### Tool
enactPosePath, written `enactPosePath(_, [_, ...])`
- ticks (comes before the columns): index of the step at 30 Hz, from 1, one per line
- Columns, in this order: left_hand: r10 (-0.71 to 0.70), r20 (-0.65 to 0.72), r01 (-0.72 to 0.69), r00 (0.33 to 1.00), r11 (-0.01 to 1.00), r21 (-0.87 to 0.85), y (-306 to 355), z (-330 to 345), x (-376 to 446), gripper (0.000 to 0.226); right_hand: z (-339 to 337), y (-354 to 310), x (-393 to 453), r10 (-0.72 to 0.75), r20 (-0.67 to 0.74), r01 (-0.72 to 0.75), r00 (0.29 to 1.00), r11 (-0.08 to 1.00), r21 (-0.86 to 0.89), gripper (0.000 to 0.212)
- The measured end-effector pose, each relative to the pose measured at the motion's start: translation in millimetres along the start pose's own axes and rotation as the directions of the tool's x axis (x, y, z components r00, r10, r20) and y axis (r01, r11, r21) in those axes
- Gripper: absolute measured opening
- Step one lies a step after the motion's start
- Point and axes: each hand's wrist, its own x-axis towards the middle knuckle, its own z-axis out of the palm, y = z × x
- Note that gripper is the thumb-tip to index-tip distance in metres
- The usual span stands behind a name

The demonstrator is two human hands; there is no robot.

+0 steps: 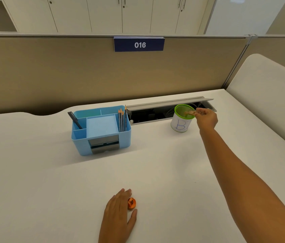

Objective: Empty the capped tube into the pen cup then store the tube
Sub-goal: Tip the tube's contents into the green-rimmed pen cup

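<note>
A green-rimmed mesh pen cup [182,121] wrapped in white paper marked "B" stands at the far right of the desk. My right hand [206,118] reaches out beside its rim, shut on a thin clear tube [191,112] tilted over the cup's mouth. The tube is blurred, and what is inside it cannot be made out. Near the front edge my left hand [119,213] lies flat on the desk with its fingers apart. An orange cap [131,203] rests on the desk against its fingers.
A light blue desk organiser [101,130] stands left of the cup, with several pencils [122,120] and a black pen [75,120] in it. Behind both, an open cable tray [155,114] runs along the beige partition [85,72]. A cream panel [269,95] borders the right side.
</note>
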Motion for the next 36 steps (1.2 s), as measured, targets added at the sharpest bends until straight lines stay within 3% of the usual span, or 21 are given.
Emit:
enactPosePath(3, [-0.013,0.015,0.013,1.000,1.000,-0.006,3,-4,0,0.061,1,-2,-2,-0.022,-0.008,0.023,1.000,0.999,0.033,0.026])
enactPosePath(6, [0.025,0.005,-0.025,1.000,1.000,-0.004,1,-2,1,0.037,4,-6,-2,-0.038,-0.008,0.038,0.999,0.998,0.054,0.026])
enactPosePath(8, [0.010,0.077,-0.011,0.997,1.000,0.008,1,-3,2,0.046,5,-5,-2,-0.029,0.001,0.029,1.000,0.999,0.031,0.025])
enactPosePath(10, [0.037,0.030,-0.037,0.999,0.999,0.024,-3,0,2,0.041,5,-4,0,-0.033,-0.002,0.033,0.999,0.999,0.030,0.024])
enactPosePath(12, [0.039,0.041,-0.040,0.998,0.999,0.017,-4,3,3,0.054,6,-4,1,-0.065,-0.009,0.066,0.998,0.998,0.014,0.025])
enactPosePath(14, [0.060,-0.021,-0.058,0.998,0.997,0.054,-6,7,3,0.039,7,-4,1,-0.096,-0.011,0.096,0.995,0.995,-0.025,0.031])
enactPosePath(17, [0.024,0.032,-0.026,0.999,0.998,0.064,-5,3,4,0.040,7,0,1,-0.107,-0.016,0.106,0.994,0.994,-0.027,0.041])
enactPosePath(21, [0.009,0.023,-0.011,1.000,0.998,0.069,-6,10,5,0.066,9,0,-1,-0.115,-0.049,0.114,0.992,0.993,-0.021,0.046])
enactPosePath(28, [0.050,-0.016,-0.048,0.999,0.994,0.103,-9,15,6,0.067,12,0,-3,-0.190,-0.038,0.189,0.981,0.982,-0.030,0.040])
enactPosePath(36, [0.056,-0.050,-0.050,0.997,0.992,0.114,-10,17,5,0.066,15,-9,-5,-0.294,-0.059,0.293,0.954,0.956,-0.027,0.048])
